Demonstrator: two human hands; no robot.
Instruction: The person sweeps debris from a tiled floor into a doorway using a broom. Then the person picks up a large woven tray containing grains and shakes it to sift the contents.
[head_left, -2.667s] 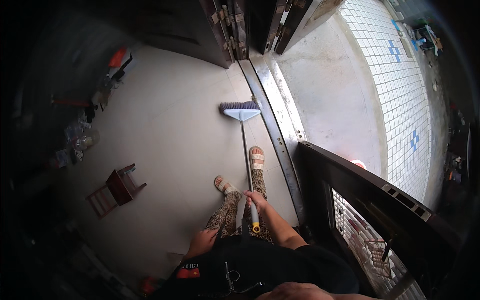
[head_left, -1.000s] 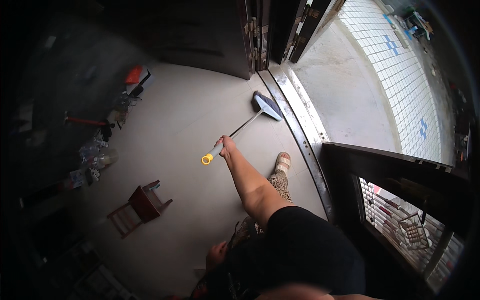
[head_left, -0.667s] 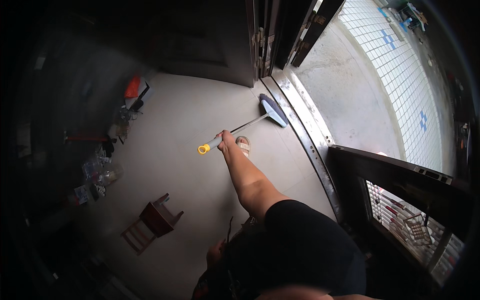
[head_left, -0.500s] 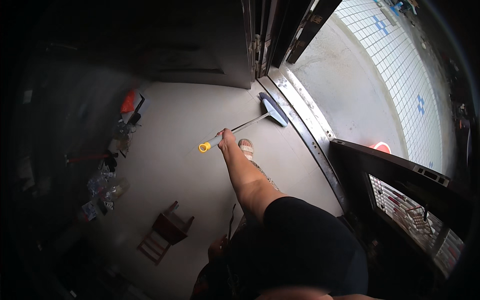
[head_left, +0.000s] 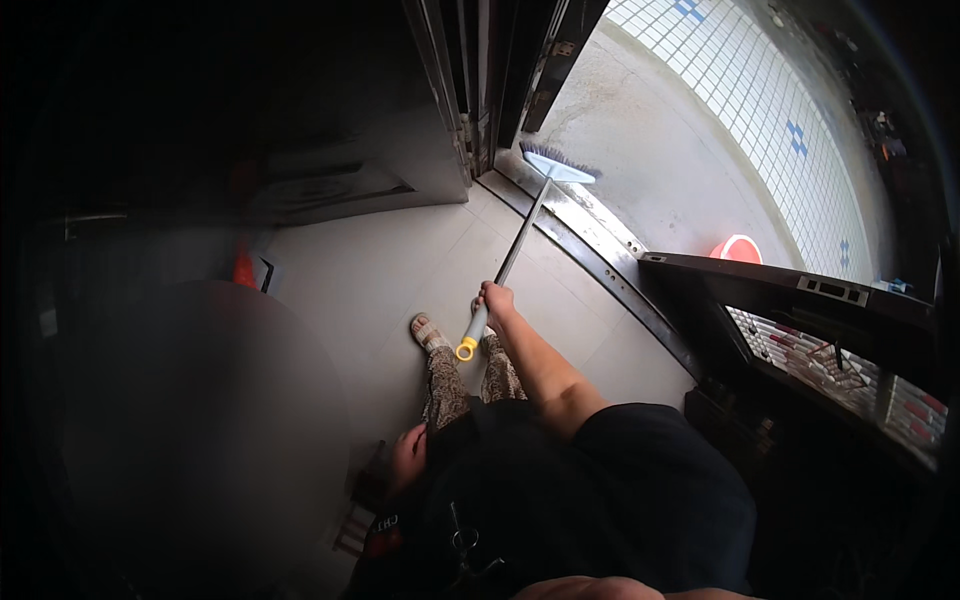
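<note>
My right hand (head_left: 495, 297) is wrapped round the grey grip of a long-handled broom (head_left: 522, 232), near the yellow ring (head_left: 466, 349) at its end. The handle slants up and away to the right. Its light blue head (head_left: 560, 170), with dark bristles on the far side, is over the metal door sill (head_left: 590, 215), at the edge of the grey ground outside. Low at my left side, beside my dark shirt, hangs my left hand (head_left: 408, 455); it is dim and its fingers do not show clearly.
A dark door leaf (head_left: 780, 300) stands at the right, with a red bucket (head_left: 738, 249) behind it outside. Dark door panels (head_left: 340, 190) are at the left. A red object (head_left: 243, 265) lies on the tiled floor. The dark chair (head_left: 355, 525) is partly hidden behind me.
The broom head has moved from the indoor floor up and outward over the door sill. My right hand has kept its grip. My view has turned, and both my feet now show.
</note>
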